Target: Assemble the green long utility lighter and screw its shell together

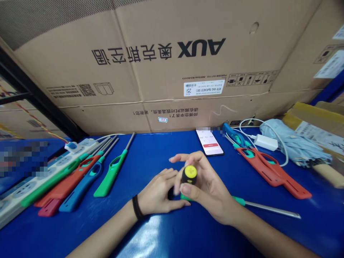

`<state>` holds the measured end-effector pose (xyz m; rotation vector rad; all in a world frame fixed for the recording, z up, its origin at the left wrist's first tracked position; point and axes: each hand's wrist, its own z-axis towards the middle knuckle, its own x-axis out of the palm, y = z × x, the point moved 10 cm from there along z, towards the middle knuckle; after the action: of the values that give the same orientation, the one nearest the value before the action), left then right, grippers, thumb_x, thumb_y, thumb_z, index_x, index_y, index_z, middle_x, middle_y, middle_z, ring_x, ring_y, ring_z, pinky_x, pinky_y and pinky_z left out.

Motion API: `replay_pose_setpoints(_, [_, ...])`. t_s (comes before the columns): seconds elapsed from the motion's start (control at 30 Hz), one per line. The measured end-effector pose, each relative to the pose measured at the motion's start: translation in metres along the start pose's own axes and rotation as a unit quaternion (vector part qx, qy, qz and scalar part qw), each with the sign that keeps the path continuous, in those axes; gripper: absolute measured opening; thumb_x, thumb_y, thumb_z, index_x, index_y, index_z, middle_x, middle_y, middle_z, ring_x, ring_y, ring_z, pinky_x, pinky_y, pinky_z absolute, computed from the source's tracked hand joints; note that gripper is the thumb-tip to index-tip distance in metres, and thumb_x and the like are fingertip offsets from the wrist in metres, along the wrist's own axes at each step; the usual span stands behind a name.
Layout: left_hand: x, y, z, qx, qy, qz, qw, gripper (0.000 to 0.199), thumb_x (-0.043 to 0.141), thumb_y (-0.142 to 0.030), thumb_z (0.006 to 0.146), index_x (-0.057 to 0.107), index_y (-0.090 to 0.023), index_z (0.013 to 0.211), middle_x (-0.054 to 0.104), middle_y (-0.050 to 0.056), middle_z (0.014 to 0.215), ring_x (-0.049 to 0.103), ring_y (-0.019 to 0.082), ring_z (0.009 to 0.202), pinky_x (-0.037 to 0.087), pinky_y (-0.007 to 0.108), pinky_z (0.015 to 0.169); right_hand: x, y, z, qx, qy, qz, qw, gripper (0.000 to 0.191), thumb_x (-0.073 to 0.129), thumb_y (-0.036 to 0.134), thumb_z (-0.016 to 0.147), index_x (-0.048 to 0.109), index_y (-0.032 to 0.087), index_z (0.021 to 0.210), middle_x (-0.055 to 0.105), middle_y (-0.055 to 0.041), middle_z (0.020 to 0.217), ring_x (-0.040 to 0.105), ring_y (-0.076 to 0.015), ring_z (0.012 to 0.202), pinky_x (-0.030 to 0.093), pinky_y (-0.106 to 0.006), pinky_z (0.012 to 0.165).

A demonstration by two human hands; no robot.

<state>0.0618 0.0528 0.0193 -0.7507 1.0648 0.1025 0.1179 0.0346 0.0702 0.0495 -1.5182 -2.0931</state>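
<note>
My right hand (212, 188) pinches a small black cylinder with a round yellow end (190, 172) between thumb and fingers, the yellow end facing up. Below it lies a green gas lighter, its metal tube (271, 209) pointing right; my right hand covers most of the handle. Resting on the blue table, my left hand (159, 191) has its thumb stretched out and apart from the fingers. That thumb comes close to the visible end of the green handle (185, 197); whether they touch I cannot tell.
Several lighters lie on the left, including a green one (111, 175), beside a white power strip (34, 184). Two red lighters (262, 166), a white charger (266, 142) and a folded umbrella (292, 143) are at right. A phone (211, 142) lies before a large carton (161, 82).
</note>
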Motion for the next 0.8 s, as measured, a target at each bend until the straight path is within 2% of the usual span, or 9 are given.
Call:
replay_pose_setpoints(0.1, [0.000, -0.001, 0.000, 0.010, -0.002, -0.001, 1.000, 0.031, 0.069, -0.044, 0.074, 0.059, -0.020, 0.089, 0.062, 0.003, 0.085, 0.060, 0.021, 0.082, 0.047, 0.038, 0.084, -0.006, -0.003, -0.001, -0.003, -0.017, 0.014, 1.000, 0.022, 0.055, 0.044, 0.089, 0.049, 0.032, 0.107, 0.049, -0.0005, 0.105, 0.051, -0.0151, 0.098, 0.042, -0.031, 0.086])
replay_pose_setpoints(0.2, [-0.003, -0.003, -0.001, 0.018, -0.018, 0.001, 1.000, 0.032, 0.071, -0.044, 0.072, 0.059, -0.019, 0.088, 0.063, 0.005, 0.091, 0.060, 0.023, 0.089, 0.047, 0.038, 0.085, -0.004, -0.004, 0.001, 0.001, -0.007, -0.010, 1.000, 0.037, 0.034, 0.052, 0.095, 0.055, 0.027, 0.114, 0.050, -0.0052, 0.109, 0.049, -0.0178, 0.105, 0.039, -0.034, 0.091])
replay_pose_setpoints(0.3, [-0.002, -0.001, -0.001, 0.009, -0.015, -0.008, 1.000, 0.033, 0.069, -0.042, 0.074, 0.057, -0.018, 0.094, 0.062, 0.007, 0.101, 0.060, 0.024, 0.093, 0.049, 0.036, 0.082, 0.001, 0.003, 0.002, -0.010, 0.005, -0.007, 1.000, 0.017, 0.053, 0.038, 0.091, 0.055, 0.029, 0.105, 0.049, -0.0025, 0.116, 0.050, -0.0146, 0.103, 0.040, -0.030, 0.090])
replay_pose_setpoints(0.37, [-0.001, 0.001, 0.000, 0.000, -0.008, -0.013, 1.000, 0.033, 0.068, -0.042, 0.074, 0.057, -0.018, 0.094, 0.063, 0.006, 0.096, 0.060, 0.023, 0.090, 0.049, 0.036, 0.082, 0.000, 0.005, 0.001, -0.008, -0.001, 0.019, 1.000, 0.020, 0.065, 0.029, 0.085, 0.051, 0.030, 0.099, 0.048, 0.0010, 0.113, 0.052, -0.0110, 0.093, 0.042, -0.026, 0.083])
replay_pose_setpoints(0.43, [0.000, 0.001, 0.000, -0.001, -0.002, -0.006, 1.000, 0.032, 0.069, -0.043, 0.074, 0.058, -0.019, 0.090, 0.062, 0.004, 0.087, 0.060, 0.022, 0.084, 0.049, 0.037, 0.082, -0.004, 0.003, -0.001, -0.005, -0.014, 0.031, 0.999, 0.021, 0.066, 0.030, 0.083, 0.050, 0.031, 0.098, 0.048, 0.0023, 0.104, 0.051, -0.0098, 0.084, 0.042, -0.024, 0.077])
replay_pose_setpoints(0.53, [-0.002, -0.001, 0.000, 0.012, -0.012, 0.007, 1.000, 0.032, 0.071, -0.045, 0.072, 0.058, -0.018, 0.083, 0.063, 0.004, 0.084, 0.060, 0.022, 0.082, 0.047, 0.040, 0.086, -0.006, -0.001, -0.002, 0.005, -0.012, 0.025, 1.000, 0.031, 0.045, 0.051, 0.092, 0.054, 0.029, 0.112, 0.048, -0.0017, 0.099, 0.051, -0.0145, 0.089, 0.042, -0.029, 0.081])
replay_pose_setpoints(0.6, [-0.002, -0.001, -0.001, 0.012, -0.014, 0.006, 1.000, 0.034, 0.072, -0.046, 0.071, 0.058, -0.018, 0.084, 0.064, 0.006, 0.090, 0.061, 0.024, 0.088, 0.046, 0.042, 0.089, -0.004, 0.000, -0.001, 0.005, 0.001, 0.001, 1.000, 0.041, 0.033, 0.054, 0.094, 0.057, 0.027, 0.115, 0.050, -0.0050, 0.105, 0.049, -0.0177, 0.100, 0.040, -0.032, 0.087])
replay_pose_setpoints(0.7, [-0.001, 0.001, -0.001, -0.002, -0.007, -0.007, 1.000, 0.035, 0.070, -0.045, 0.074, 0.058, -0.019, 0.094, 0.064, 0.007, 0.099, 0.060, 0.024, 0.094, 0.048, 0.040, 0.087, 0.000, 0.006, 0.000, -0.007, 0.005, -0.025, 1.000, 0.019, 0.052, 0.042, 0.091, 0.059, 0.029, 0.104, 0.048, -0.0035, 0.117, 0.048, -0.0168, 0.105, 0.039, -0.031, 0.088])
replay_pose_setpoints(0.8, [0.001, 0.004, -0.001, -0.014, 0.004, -0.018, 1.000, 0.034, 0.069, -0.042, 0.074, 0.057, -0.020, 0.097, 0.063, 0.005, 0.094, 0.061, 0.022, 0.088, 0.049, 0.038, 0.084, 0.000, 0.008, -0.001, -0.012, 0.000, 0.021, 1.000, 0.021, 0.066, 0.030, 0.083, 0.053, 0.032, 0.098, 0.047, 0.0013, 0.112, 0.053, -0.0109, 0.086, 0.042, -0.028, 0.080])
